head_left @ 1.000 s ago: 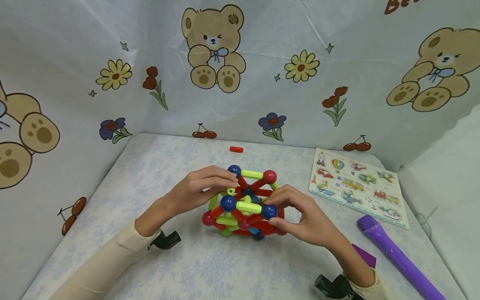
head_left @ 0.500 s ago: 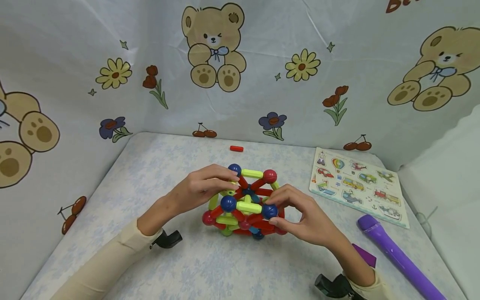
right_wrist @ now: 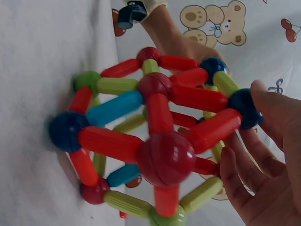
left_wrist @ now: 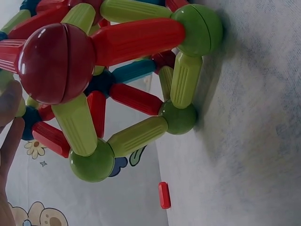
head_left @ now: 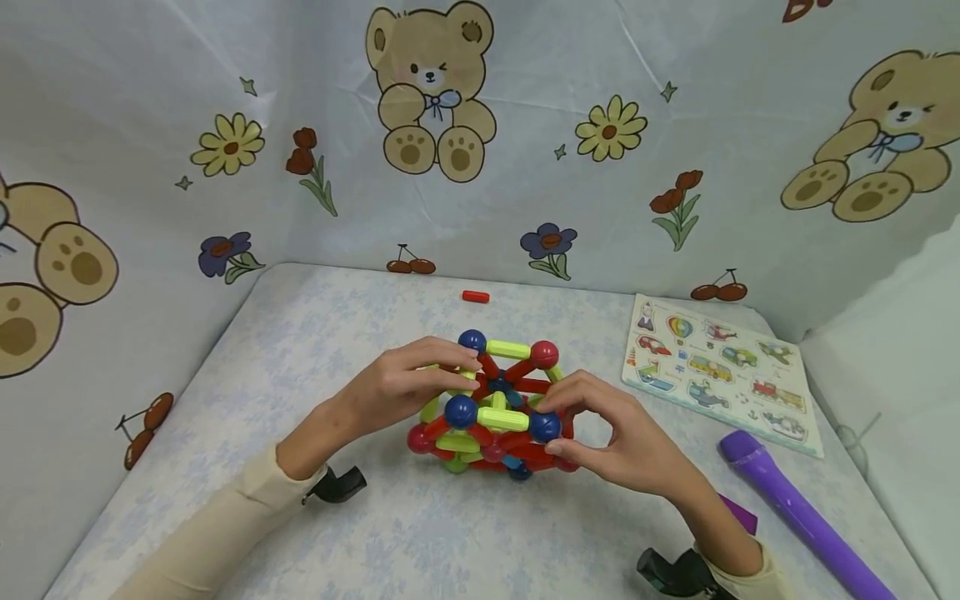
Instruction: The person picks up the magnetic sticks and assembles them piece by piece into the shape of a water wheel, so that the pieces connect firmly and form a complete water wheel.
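Observation:
A magnetic stick-and-ball frame (head_left: 504, 418) of red, yellow-green and blue rods with blue, red and green balls stands on the table between my hands. At its front right corner my right hand (head_left: 626, 429) pinches a blue ball (head_left: 545, 427) between thumb and fingers; the right wrist view shows this blue ball (right_wrist: 245, 108) by the thumb. My left hand (head_left: 401, 383) reaches over the upper left side, its fingertips around a yellow-green rod (head_left: 467, 382). The left wrist view has these fingers (left_wrist: 10, 101) at its left edge, with most of that rod hidden.
A loose red rod (head_left: 476, 297) lies behind the frame. To the right are a picture board (head_left: 720, 375), a purple microphone-shaped toy (head_left: 802, 512) and a purple flat piece (head_left: 741, 512), partly behind the right forearm. A bear-print cloth (head_left: 450, 217) rises behind the table.
My left fingers have lowered slightly over the upper left of the frame, and the yellow-green rod's round end is now covered. The right hand keeps its pinch. The head view has shifted slightly.

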The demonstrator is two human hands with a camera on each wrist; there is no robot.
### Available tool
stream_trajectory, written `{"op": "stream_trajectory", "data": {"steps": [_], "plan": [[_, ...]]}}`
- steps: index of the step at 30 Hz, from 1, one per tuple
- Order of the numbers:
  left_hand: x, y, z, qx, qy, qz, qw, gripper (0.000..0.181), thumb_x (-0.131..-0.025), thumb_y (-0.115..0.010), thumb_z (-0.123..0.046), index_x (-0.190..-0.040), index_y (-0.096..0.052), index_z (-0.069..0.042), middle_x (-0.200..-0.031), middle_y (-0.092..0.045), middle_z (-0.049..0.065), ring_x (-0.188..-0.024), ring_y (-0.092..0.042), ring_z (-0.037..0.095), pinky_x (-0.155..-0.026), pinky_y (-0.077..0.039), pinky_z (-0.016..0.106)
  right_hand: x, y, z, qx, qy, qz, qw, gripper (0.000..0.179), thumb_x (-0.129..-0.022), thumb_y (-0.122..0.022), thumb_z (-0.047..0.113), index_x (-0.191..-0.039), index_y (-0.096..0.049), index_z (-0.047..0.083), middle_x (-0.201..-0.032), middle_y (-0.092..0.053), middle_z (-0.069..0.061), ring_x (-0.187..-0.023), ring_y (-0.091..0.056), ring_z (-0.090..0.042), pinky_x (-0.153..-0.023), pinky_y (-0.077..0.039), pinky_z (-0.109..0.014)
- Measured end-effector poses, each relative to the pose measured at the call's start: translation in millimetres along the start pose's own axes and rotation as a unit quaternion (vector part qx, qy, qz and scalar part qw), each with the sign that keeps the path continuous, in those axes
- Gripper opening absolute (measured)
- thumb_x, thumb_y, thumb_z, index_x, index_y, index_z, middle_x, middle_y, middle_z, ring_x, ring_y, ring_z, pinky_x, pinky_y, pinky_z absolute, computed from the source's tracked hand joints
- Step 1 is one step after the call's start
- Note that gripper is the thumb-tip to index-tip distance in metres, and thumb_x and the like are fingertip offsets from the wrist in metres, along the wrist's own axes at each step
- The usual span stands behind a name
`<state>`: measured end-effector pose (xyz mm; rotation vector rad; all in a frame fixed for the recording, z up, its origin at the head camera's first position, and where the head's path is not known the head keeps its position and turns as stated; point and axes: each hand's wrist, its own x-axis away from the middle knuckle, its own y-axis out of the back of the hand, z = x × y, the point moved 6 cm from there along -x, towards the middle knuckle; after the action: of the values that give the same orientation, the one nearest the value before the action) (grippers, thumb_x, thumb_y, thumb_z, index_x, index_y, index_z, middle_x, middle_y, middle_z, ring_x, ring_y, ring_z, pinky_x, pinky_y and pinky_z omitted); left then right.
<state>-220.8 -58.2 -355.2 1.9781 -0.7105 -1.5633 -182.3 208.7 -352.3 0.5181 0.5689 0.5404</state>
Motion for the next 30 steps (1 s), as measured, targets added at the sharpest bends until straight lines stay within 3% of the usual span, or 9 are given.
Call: {"op": "stream_trajectory", "data": {"steps": [3,7,11,13,15,21,22,27,30], "plan": [[2.4,3.7,1.4,-0.007,0.012,-0.016,0.9998,0.043,-0.086,-0.086,0.007,-0.125,-0.078,-0.009,-0.134,-0.069,0.013,-0.128,-0.066,0.030,-0.104,-0.058,0.036,-7.1,10.7,0.9,-0.001,0.037,-0.006,0.9993,0.048,-0.089,-0.082,-0.006,-0.130,-0.070,0.015,-0.124,-0.071,-0.003,-0.108,-0.067,-0.015,-0.087,-0.060,-0.029],[6.4,9.0,8.4,0.000,0.053,-0.046,0.9975,0.049,-0.081,-0.091,0.005,-0.126,-0.077,-0.008,-0.135,-0.068,0.014,-0.126,-0.064,0.028,-0.095,-0.061,0.028,-31.0,35.7,-10.2,-0.009,0.061,-0.032,0.9976,0.036,-0.097,-0.068,-0.011,-0.129,-0.070,0.004,-0.119,-0.072,-0.010,-0.108,-0.068,-0.015,-0.091,-0.058,-0.024],[10.1,9.1,18.3,0.022,0.099,-0.056,0.9933,0.055,-0.081,-0.093,0.001,-0.132,-0.074,-0.007,-0.140,-0.066,0.014,-0.129,-0.062,0.028,-0.097,-0.060,0.028,-76.1,58.5,-42.0,0.012,0.015,-0.058,0.9981,0.025,-0.107,-0.061,-0.003,-0.129,-0.069,0.001,-0.118,-0.071,-0.013,-0.107,-0.069,-0.010,-0.092,-0.057,-0.018],[11.8,7.2,23.3,0.033,0.120,-0.052,0.9909,0.056,-0.083,-0.092,-0.002,-0.135,-0.072,-0.007,-0.142,-0.065,0.013,-0.132,-0.061,0.028,-0.103,-0.058,0.032,-102.8,62.0,-65.9,0.034,-0.014,-0.052,0.9980,0.023,-0.109,-0.061,0.003,-0.131,-0.069,0.001,-0.120,-0.072,-0.014,-0.107,-0.069,-0.010,-0.091,-0.056,-0.016],[14.2,5.3,27.6,0.047,0.139,-0.049,0.9880,0.057,-0.085,-0.092,-0.003,-0.137,-0.070,-0.006,-0.143,-0.064,0.013,-0.134,-0.061,0.028,-0.105,-0.058,0.034,-128.6,56.8,-92.3,0.055,-0.041,-0.023,0.9974,0.025,-0.111,-0.061,0.009,-0.133,-0.069,0.002,-0.125,-0.072,-0.017,-0.112,-0.070,-0.016,-0.093,-0.057,-0.019],[23.2,-0.7,37.1,0.084,0.184,-0.042,0.9783,0.061,-0.087,-0.091,-0.005,-0.143,-0.065,-0.006,-0.146,-0.062,0.012,-0.133,-0.062,0.025,-0.096,-0.063,0.040,-181.7,11.3,-168.0,0.081,-0.088,0.083,0.9893,0.034,-0.111,-0.062,0.017,-0.142,-0.066,0.002,-0.140,-0.067,-0.019,-0.132,-0.064,-0.036,-0.108,-0.055,-0.056],[24.8,-0.8,37.9,0.089,0.187,-0.043,0.9773,0.062,-0.087,-0.091,-0.005,-0.143,-0.065,-0.006,-0.146,-0.062,0.012,-0.133,-0.062,0.025,-0.094,-0.063,0.041,-187.9,3.2,-177.3,0.082,-0.093,0.097,0.9875,0.035,-0.111,-0.062,0.016,-0.143,-0.066,0.002,-0.143,-0.066,-0.018,-0.135,-0.062,-0.037,-0.109,-0.054,-0.057],[30.1,-2.9,43.0,0.111,0.189,-0.048,0.9746,0.062,-0.088,-0.089,-0.004,-0.144,-0.064,-0.005,-0.145,-0.063,0.012,-0.131,-0.063,0.025,-0.092,-0.064,0.038,-208.0,-25.7,-205.0,0.087,-0.085,0.162,0.9793,0.036,-0.110,-0.060,0.009,-0.146,-0.065,0.002,-0.154,-0.060,-0.019,-0.144,-0.053,-0.040,-0.113,-0.050,-0.060],[31.3,-2.5,45.3,0.121,0.191,-0.049,0.9728,0.062,-0.088,-0.089,-0.003,-0.145,-0.063,-0.004,-0.146,-0.063,0.013,-0.130,-0.065,0.025,-0.093,-0.063,0.035,-215.7,-36.0,-212.7,0.100,-0.067,0.180,0.9763,0.035,-0.109,-0.061,0.006,-0.144,-0.067,0.001,-0.155,-0.058,-0.021,-0.144,-0.052,-0.043,-0.113,-0.049,-0.061]]}}
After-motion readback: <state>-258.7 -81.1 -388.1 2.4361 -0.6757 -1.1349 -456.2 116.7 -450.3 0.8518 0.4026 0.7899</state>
